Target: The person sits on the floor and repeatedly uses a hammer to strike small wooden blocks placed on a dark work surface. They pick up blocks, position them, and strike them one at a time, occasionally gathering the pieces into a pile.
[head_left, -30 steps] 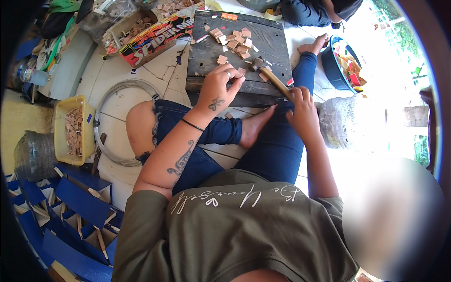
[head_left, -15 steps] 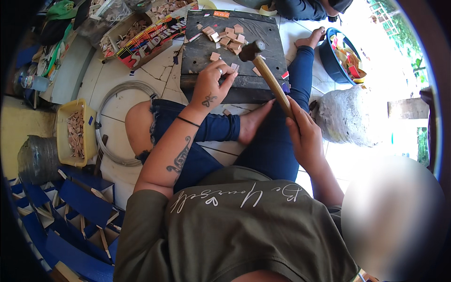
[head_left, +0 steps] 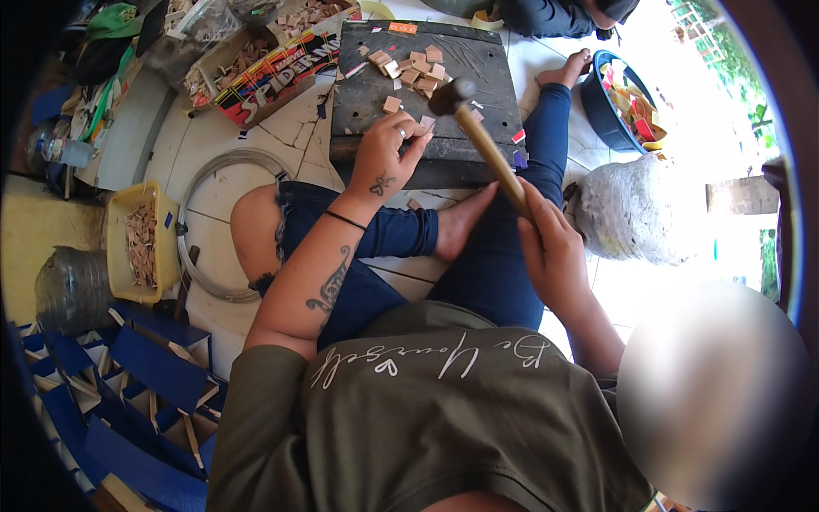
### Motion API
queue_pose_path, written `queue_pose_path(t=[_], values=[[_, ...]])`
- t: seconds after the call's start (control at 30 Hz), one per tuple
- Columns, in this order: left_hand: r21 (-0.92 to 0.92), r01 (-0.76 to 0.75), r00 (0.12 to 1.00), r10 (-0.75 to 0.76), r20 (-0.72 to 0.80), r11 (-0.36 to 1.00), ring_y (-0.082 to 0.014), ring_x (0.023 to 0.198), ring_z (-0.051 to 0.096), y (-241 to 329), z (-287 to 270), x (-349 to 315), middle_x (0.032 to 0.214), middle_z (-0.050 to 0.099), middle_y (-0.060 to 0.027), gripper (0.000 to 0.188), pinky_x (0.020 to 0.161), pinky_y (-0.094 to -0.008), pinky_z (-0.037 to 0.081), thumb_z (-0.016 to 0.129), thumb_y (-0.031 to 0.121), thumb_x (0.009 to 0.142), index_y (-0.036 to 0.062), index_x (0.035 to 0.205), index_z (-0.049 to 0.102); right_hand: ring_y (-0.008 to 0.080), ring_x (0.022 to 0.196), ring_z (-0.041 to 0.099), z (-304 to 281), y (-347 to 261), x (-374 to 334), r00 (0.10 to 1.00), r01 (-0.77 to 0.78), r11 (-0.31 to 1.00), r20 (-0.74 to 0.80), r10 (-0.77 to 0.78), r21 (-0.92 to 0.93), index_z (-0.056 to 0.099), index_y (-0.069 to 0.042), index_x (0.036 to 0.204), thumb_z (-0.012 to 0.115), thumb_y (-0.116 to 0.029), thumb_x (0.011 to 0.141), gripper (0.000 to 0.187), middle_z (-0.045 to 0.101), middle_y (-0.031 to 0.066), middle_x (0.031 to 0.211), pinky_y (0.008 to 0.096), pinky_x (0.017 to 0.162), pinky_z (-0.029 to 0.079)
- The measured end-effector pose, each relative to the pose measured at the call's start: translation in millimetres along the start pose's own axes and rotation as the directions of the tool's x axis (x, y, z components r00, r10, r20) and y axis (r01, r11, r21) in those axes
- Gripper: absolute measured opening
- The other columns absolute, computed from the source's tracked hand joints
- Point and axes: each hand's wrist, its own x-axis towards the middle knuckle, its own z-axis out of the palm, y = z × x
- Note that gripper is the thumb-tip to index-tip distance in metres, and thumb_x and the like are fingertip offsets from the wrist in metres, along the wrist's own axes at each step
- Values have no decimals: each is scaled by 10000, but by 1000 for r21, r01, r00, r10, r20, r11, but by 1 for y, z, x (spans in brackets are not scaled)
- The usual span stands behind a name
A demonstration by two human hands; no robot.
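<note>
Head view: black block (head_left: 367, 107) on tiling (head_left: 198, 141), left grip (head_left: 386, 155) pinching chip (head_left: 427, 124), right grip (head_left: 553, 249) hammer (head_left: 488, 152).

I wear an olive short-sleeved T-shirt (head_left: 341, 427) with white script (head_left: 461, 360) and heart (head_left: 386, 368), blue jeans (head_left: 486, 282) frayed at one knee (head_left: 254, 224), a ring (head_left: 401, 133) on my left hand (head_left: 388, 149), a dark wristband (head_left: 345, 221) and forearm tattoos (head_left: 328, 288).

On the left we are seeing a coil of wire (head_left: 239, 158) lying on the white tiled floor (head_left: 209, 205), with a yellow bin (head_left: 168, 247) standing just beside it. Near left, we are looking at blue boxes (head_left: 153, 367) crowding together, while a dark plastic-wrapped bundle (head_left: 72, 288) is resting beyond them. Far left, we are noticing a printed carton (head_left: 273, 81). On the right, a blue tub (head_left: 597, 113) is standing beyond a pale wrapped bundle (head_left: 627, 209).
</note>
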Motion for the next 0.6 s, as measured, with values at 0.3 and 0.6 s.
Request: queue_pose_path(t=[0.3,0.6], values=[[22,45,999,-45,-13,999,-316,775,606,2,1,-4,794,620,-108,63,714,-385,479,684,49,833,19,801,639,385,855,637,6,16,5,994,50,997,-102,-44,63,499,-58,1374,541,-59,952,424,615,184,1006,409,742,500],[17,143,990,-143,1,990,-232,678,636,21,-8,3,771,643,-107,70,635,-318,479,687,53,853,-12,831,673,315,882,636,44,75,31,971,-240,914,-91,222,-328,544,-182,1356,605,-127,903,461,573,97,987,447,758,509]])
